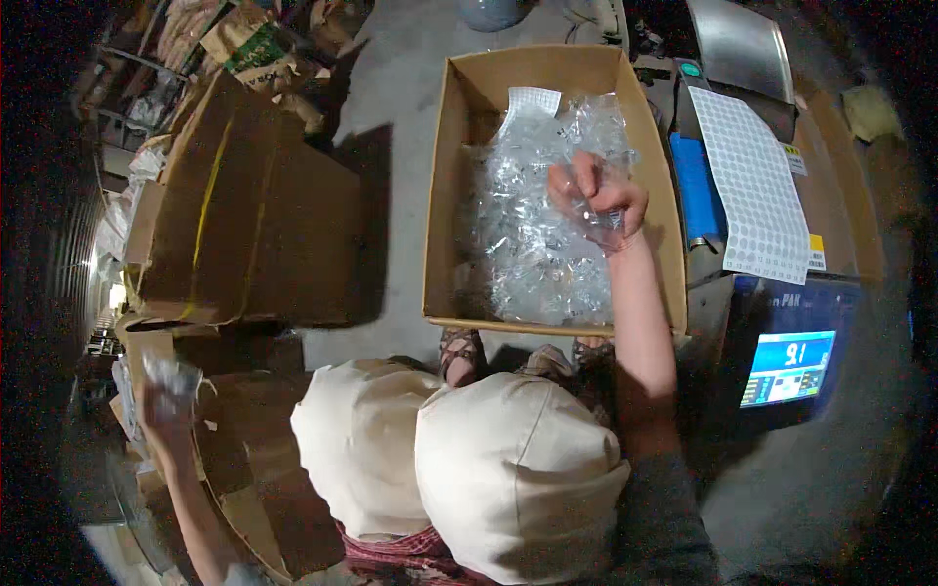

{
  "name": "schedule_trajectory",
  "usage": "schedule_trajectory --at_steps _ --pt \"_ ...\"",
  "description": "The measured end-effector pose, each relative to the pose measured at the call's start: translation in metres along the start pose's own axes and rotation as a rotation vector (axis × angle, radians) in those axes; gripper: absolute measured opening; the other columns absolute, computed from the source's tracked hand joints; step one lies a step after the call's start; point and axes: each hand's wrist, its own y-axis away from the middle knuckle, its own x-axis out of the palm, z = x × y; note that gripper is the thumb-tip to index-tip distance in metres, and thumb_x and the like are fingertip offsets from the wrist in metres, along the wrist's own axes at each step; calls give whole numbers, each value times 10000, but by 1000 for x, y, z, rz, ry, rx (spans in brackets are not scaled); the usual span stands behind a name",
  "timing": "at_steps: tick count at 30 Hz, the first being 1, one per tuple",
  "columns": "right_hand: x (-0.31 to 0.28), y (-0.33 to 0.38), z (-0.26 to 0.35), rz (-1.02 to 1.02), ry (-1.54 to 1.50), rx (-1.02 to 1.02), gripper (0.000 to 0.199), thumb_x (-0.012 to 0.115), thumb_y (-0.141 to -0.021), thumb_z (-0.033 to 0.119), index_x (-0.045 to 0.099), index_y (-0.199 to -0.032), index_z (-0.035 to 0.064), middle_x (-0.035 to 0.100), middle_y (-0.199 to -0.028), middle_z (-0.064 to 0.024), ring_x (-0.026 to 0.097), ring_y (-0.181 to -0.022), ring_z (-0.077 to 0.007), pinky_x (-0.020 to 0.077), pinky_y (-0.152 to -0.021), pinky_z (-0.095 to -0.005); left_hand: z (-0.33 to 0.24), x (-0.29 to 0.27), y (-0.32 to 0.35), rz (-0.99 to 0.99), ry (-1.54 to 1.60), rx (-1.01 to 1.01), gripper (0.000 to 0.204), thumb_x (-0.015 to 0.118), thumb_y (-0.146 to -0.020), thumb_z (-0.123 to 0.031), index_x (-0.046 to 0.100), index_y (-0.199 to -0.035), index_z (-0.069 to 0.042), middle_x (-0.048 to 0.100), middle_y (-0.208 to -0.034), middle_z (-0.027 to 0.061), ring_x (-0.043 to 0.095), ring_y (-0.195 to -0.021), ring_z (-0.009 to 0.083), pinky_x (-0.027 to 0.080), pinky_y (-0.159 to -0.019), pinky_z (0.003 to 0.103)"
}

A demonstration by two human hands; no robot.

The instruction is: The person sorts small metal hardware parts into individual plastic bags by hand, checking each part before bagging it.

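A large open cardboard box stands in front of me, holding a heap of small clear plastic packets with dark print. Over the right part of the heap is my right hand, its fingers curled in around a clear packet that partly covers the palm. Far out to the left, my left hand is smeared by motion. A crumpled clear plastic packet shows at its fingers, held above an open carton. A white printed sheet sticks up at the heap's far end.
On the right are a machine with a lit blue screen, a sheet of round labels and a blue object. A tall brown carton stands left of the box. Stuffed shelves line the far left. My knees carry pale cloth.
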Motion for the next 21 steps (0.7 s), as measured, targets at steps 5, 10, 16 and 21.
schedule_trajectory --at_steps 5,10,16,21 --pt "-6 4 1 -1 -57 30 200 595 -566 133 467 -712 84 483 -857 -112 462 -752 -222 388 -681 -275 44 -19 66 76 -605 57 413 625 -887 -238 562 -1225 -10 601 -1120 139 593 -1001 296 491 -864 395" --pt "4 3 -3 -118 189 3 184 608 -574 125 522 -723 58 566 -896 -143 517 -837 -239 407 -741 -275 88 -56 84 189 -1359 113 463 644 -856 -201 541 -1279 -45 540 -1273 192 507 -1182 344 416 -1000 436" --pt "12 -15 -33 -148 896 -302 100 640 -649 -8 582 -713 43 607 -783 -43 539 -755 -159 392 -800 -274 -1 84 5 -184 -1417 822 381 613 -823 -3 583 -1201 -35 566 -1253 163 491 -1196 361 390 -1018 439" --pt "25 -10 -42 -111 1403 -534 126 648 -658 -20 609 -757 48 625 -811 -73 597 -807 -216 454 -802 -295 -26 334 -22 665 -418 164 560 738 -848 -283 545 -1317 -46 559 -1325 131 503 -1238 235 385 -1041 352"
